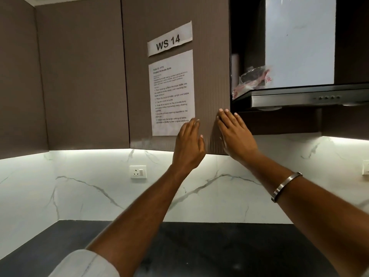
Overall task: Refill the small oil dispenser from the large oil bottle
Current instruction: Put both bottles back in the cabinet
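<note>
Plainly nothing of the refill shows as done: neither the small oil dispenser nor the large oil bottle is in view. From the left, a wall socket (137,171) sits above the dark desk (60,236); the left hand (188,143) is raised, fingers straight, near the cabinet door (175,17) with its instruction sheet (171,92); the right hand (235,134) lies flat against the door's edge, beside the range hood (299,98). Fetching, pouring and capping all seem left.

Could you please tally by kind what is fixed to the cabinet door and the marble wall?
Paper sheets on the cabinet door: 2 (WS 14 label, instruction sheet)
Wall sockets: 2 (wall socket, edge socket)
Total: 4
</note>
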`<move>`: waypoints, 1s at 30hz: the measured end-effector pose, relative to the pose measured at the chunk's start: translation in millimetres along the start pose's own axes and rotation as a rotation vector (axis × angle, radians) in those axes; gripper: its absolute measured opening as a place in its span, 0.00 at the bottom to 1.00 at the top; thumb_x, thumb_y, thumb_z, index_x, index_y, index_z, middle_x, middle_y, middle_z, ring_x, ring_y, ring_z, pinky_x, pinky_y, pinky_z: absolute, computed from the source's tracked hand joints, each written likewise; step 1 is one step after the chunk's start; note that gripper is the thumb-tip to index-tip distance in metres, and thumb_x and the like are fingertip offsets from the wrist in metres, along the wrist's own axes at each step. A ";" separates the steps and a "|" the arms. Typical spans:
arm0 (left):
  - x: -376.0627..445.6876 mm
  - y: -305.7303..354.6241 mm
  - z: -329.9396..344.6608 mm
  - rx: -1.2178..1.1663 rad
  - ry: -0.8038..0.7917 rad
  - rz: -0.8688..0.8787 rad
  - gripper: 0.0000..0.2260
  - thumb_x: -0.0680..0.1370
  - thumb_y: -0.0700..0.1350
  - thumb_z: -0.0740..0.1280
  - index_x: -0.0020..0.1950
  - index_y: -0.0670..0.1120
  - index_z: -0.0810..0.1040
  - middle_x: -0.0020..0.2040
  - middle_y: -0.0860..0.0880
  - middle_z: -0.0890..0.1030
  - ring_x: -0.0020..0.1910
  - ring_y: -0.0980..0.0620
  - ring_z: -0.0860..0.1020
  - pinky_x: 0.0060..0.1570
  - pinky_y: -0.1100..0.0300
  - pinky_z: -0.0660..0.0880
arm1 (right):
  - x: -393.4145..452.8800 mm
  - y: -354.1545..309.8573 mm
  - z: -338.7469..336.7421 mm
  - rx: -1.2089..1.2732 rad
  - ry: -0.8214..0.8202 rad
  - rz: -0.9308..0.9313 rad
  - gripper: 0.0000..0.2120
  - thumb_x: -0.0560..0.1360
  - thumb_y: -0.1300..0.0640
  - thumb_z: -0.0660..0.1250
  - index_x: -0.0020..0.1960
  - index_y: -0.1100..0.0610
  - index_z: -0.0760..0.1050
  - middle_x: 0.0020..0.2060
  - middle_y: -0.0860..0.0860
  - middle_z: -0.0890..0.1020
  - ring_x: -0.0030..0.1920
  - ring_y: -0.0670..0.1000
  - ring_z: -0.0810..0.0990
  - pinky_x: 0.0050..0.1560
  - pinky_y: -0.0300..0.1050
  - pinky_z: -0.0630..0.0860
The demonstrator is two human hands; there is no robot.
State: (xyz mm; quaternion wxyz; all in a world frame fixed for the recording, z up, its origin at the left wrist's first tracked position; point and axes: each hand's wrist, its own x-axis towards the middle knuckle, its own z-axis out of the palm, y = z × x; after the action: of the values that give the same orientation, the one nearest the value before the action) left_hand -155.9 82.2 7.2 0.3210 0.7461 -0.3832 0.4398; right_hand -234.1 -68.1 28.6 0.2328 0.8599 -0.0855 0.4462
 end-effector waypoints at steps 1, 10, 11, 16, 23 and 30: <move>1.1 -3.8 5.7 0.027 -0.012 0.004 0.23 0.82 0.48 0.57 0.76 0.46 0.61 0.78 0.47 0.60 0.77 0.47 0.55 0.72 0.57 0.45 | 1.7 1.6 5.8 0.003 -0.002 0.011 0.35 0.80 0.55 0.61 0.78 0.58 0.44 0.78 0.56 0.44 0.78 0.56 0.40 0.77 0.52 0.40; 28.5 -56.1 61.3 0.231 -0.091 0.051 0.27 0.80 0.54 0.48 0.79 0.49 0.54 0.79 0.48 0.52 0.78 0.45 0.49 0.76 0.47 0.44 | 32.3 12.1 67.8 -0.030 -0.081 0.147 0.38 0.80 0.58 0.61 0.78 0.59 0.37 0.77 0.58 0.39 0.77 0.57 0.37 0.76 0.53 0.39; 31.9 -62.4 67.1 0.246 -0.092 0.057 0.27 0.80 0.54 0.48 0.79 0.49 0.53 0.79 0.48 0.52 0.78 0.45 0.49 0.76 0.47 0.44 | 35.3 14.4 74.1 -0.036 -0.091 0.158 0.39 0.80 0.57 0.62 0.78 0.60 0.37 0.77 0.58 0.39 0.77 0.57 0.37 0.76 0.53 0.39; 56.9 -92.7 94.0 0.289 -0.070 0.071 0.28 0.80 0.55 0.48 0.79 0.49 0.51 0.79 0.48 0.51 0.78 0.44 0.48 0.75 0.47 0.41 | 54.6 20.3 104.0 -0.049 -0.144 0.218 0.41 0.79 0.57 0.64 0.78 0.60 0.36 0.77 0.57 0.38 0.77 0.57 0.38 0.76 0.53 0.40; 83.3 -126.4 119.4 0.274 -0.034 0.122 0.27 0.81 0.54 0.49 0.79 0.50 0.49 0.80 0.48 0.48 0.78 0.45 0.46 0.75 0.48 0.40 | 77.4 18.9 136.2 -0.053 -0.177 0.295 0.41 0.78 0.57 0.64 0.78 0.60 0.37 0.78 0.58 0.40 0.78 0.57 0.41 0.77 0.55 0.44; 98.0 -144.3 142.3 0.254 -0.037 0.123 0.27 0.81 0.55 0.48 0.80 0.50 0.49 0.80 0.48 0.47 0.78 0.45 0.45 0.75 0.48 0.41 | 91.5 18.9 159.7 0.002 -0.184 0.345 0.42 0.78 0.58 0.64 0.78 0.60 0.37 0.78 0.57 0.40 0.78 0.56 0.41 0.77 0.55 0.43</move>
State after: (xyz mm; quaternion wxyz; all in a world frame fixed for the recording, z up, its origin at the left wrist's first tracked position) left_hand 57.0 9.9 17.1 0.1893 0.7637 -0.3754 0.4899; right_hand -70.8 -155.2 29.8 0.1433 0.8698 -0.2519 0.3992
